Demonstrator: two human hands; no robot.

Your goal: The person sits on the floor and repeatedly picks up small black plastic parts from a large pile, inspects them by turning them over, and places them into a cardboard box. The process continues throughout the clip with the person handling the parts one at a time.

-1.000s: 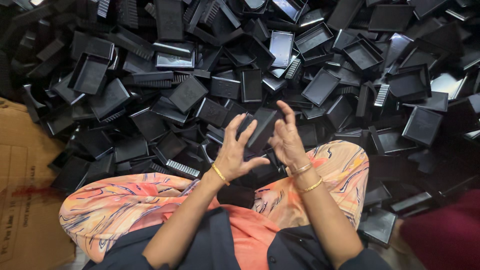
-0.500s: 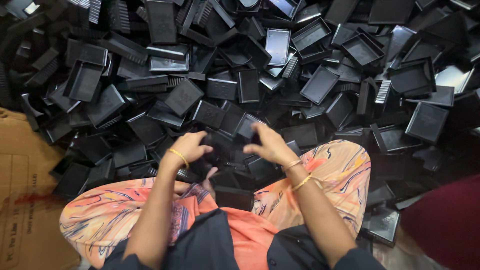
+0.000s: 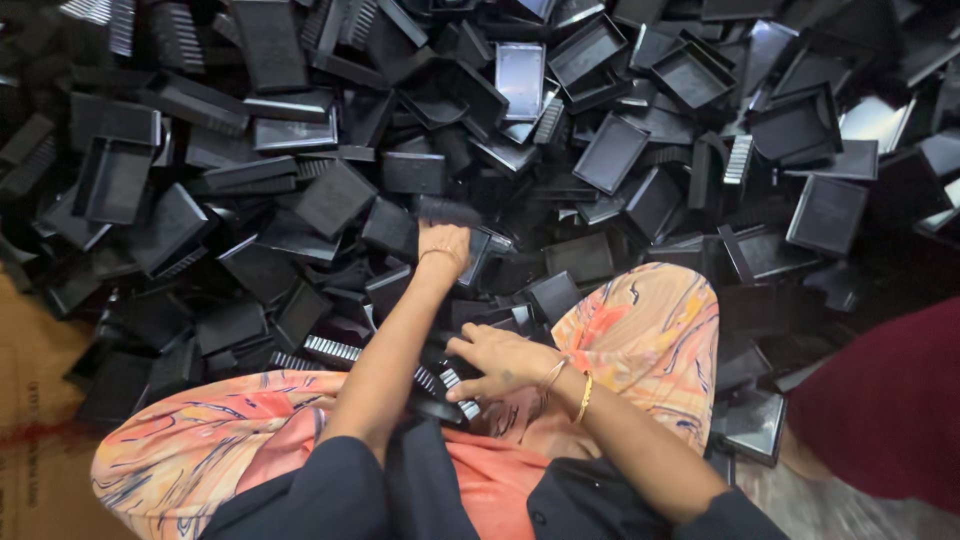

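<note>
I sit at a big heap of black plastic trays [image 3: 610, 150] that fills the upper view. My left hand [image 3: 445, 245] is stretched forward into the heap, its fingers curled over the edge of one black tray [image 3: 450, 212], which is blurred. My right hand [image 3: 498, 360], with gold bangles at the wrist, lies close to my lap and grips a small stack of black trays with ribbed edges [image 3: 435, 385]. That stack rests between my knees, partly hidden under both arms.
Orange patterned cloth [image 3: 650, 330] covers my knees. Brown cardboard [image 3: 30, 400] lies on the floor at the left. A dark red cloth shape [image 3: 890, 400] sits at the right edge. Loose trays [image 3: 755, 425] also lie beside my right knee.
Both hands were raised together over the lap a second ago. The left hand has since reached forward into the heap, and the right hand has dropped onto the stack in my lap.
</note>
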